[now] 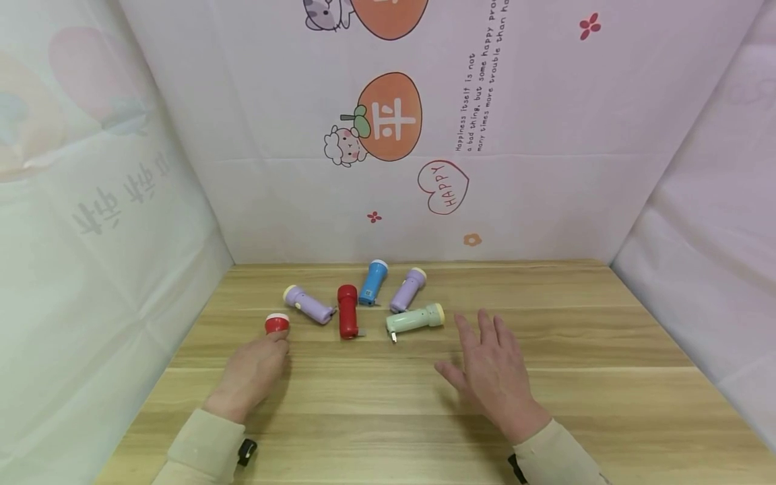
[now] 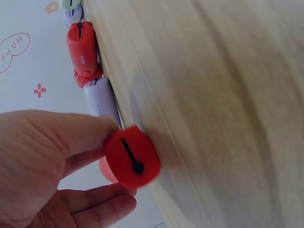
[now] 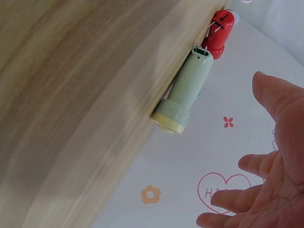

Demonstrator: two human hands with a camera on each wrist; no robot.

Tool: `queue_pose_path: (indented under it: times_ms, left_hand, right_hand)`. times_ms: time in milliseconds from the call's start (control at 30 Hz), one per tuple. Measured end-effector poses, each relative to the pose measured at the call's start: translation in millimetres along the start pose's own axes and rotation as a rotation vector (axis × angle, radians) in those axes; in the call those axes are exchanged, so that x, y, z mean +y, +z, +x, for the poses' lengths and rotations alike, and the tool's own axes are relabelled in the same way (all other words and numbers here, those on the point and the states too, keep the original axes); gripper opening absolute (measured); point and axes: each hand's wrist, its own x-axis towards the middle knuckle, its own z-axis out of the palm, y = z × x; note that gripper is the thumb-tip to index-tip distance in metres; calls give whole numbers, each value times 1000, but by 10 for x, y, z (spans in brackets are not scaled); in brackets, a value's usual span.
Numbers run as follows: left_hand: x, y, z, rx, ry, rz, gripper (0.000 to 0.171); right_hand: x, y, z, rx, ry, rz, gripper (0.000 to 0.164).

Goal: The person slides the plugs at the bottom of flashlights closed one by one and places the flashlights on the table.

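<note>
My left hand (image 1: 254, 370) pinches a small red flashlight with a white rim (image 1: 277, 323) at the left of the table. In the left wrist view, thumb and fingers hold the sides of this red flashlight (image 2: 133, 159), its slotted end facing the camera. My right hand (image 1: 494, 374) is spread over the table with nothing in it. Nearest to it lies a pale green flashlight (image 1: 415, 319) with a cream head and metal prongs folded out. The right wrist view shows the same green flashlight (image 3: 187, 88) beyond the extended fingers.
Behind the hands lie a purple flashlight (image 1: 309, 304), a dark red flashlight (image 1: 348, 313) with prongs out, a blue flashlight (image 1: 372, 283) and a second purple flashlight (image 1: 408, 291). A printed white cloth (image 1: 273, 168) walls the wooden table (image 1: 376, 417) at the back and sides.
</note>
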Motion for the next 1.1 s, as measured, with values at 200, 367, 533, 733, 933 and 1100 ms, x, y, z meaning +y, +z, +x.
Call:
queue_pose_path:
  times_ms: [200,367,533,733,933,1100]
  left_hand:
    - [-21,20,-15,25,23,34,13]
    - [-35,28,-19,15,33,41,14]
    - [-50,44,-21,22,34,37,15]
    - [-55,51,-22,36,22,37,14]
    - [-59,46,-27,41,9,23,9]
    - [-61,50,-29,39,7,15,9]
  right_hand:
    - [2,2,-5,-9,5,2,88]
    - [3,13,-14,-11,5,6,89]
    - [4,15,-14,-27,17,10,90]
    - [5,15,-18,-43,25,13,89]
    - [10,26,-32,-70,36,-5,94]
    - [13,28,-43,-84,44,-21,99]
